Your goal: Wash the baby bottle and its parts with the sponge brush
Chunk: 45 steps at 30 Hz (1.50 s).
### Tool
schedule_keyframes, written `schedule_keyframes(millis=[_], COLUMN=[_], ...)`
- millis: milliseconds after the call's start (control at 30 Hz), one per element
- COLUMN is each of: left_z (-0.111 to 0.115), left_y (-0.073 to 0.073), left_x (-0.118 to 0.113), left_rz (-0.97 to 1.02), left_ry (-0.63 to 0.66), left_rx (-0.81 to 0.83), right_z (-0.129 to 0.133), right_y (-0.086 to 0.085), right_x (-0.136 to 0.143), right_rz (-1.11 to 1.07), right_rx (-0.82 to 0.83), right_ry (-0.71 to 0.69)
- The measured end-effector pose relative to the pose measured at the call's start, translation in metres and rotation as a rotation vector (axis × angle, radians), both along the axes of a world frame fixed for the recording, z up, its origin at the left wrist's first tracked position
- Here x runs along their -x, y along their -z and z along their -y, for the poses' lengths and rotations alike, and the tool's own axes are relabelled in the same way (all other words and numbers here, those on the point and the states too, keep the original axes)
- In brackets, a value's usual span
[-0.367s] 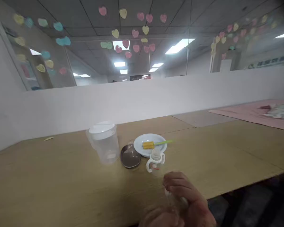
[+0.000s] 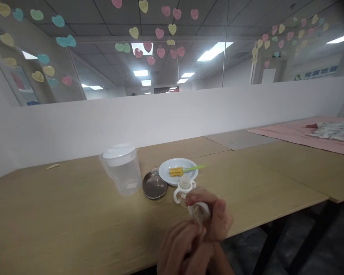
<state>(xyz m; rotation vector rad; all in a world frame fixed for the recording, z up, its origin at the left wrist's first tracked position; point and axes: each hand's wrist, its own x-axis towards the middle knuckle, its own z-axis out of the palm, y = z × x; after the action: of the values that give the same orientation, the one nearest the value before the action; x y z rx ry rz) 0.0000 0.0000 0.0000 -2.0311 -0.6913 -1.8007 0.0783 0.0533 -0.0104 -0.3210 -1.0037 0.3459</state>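
Note:
My right hand [image 2: 219, 219] is closed around the white collar of a clear bottle nipple [image 2: 200, 212]. Just below, my left hand [image 2: 180, 246] has its fingers pinched on the nipple's narrow end; the exact grip is partly hidden. Right behind my hands stands an open baby bottle [image 2: 185, 183] with white side handles, its lower part covered by my right fingers. A white bowl [image 2: 163, 172] behind the bottle holds a yellow sponge brush [image 2: 176, 172] with a green handle. A dark oval dish [image 2: 153, 191] with a clear dome-shaped piece [image 2: 156, 176] sits left of the bottle.
A translucent lidded pitcher [image 2: 123, 172] stands at the left of the dish. The wooden table [image 2: 74, 214] meets a white wall with mirrors. A pink cloth [image 2: 286, 133] with a patterned bundle lies far right. The table's front edge runs along the lower right.
Both hands have come up and turned, bringing the nipple's white collar into sight near the bottle. The camera view has shifted slightly, and the objects on the table stay in place.

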Motion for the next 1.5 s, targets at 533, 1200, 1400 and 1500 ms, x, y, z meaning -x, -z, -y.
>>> schedule_keyframes(millis=[533,1200,1400,1500], left_z=[-0.038,-0.079,-0.111,-0.129], left_y=[0.018,0.053,0.061,0.054], left_x=[0.024,0.001,-0.007,-0.005], left_rz=[0.062,0.352,0.134,-0.037], left_ry=[0.051,0.285,0.053,0.047], left_rx=[0.363,0.845,0.740,0.702], right_z=[-0.014,-0.039,-0.063,-0.080], right_y=[0.008,0.038,0.026,0.020], right_x=[0.020,-0.010,-0.028,-0.032], right_rz=[-0.057,0.152,-0.262,-0.178], right_rx=[0.249,0.432,0.500,0.457], right_ry=[-0.060,0.035,0.095,0.085])
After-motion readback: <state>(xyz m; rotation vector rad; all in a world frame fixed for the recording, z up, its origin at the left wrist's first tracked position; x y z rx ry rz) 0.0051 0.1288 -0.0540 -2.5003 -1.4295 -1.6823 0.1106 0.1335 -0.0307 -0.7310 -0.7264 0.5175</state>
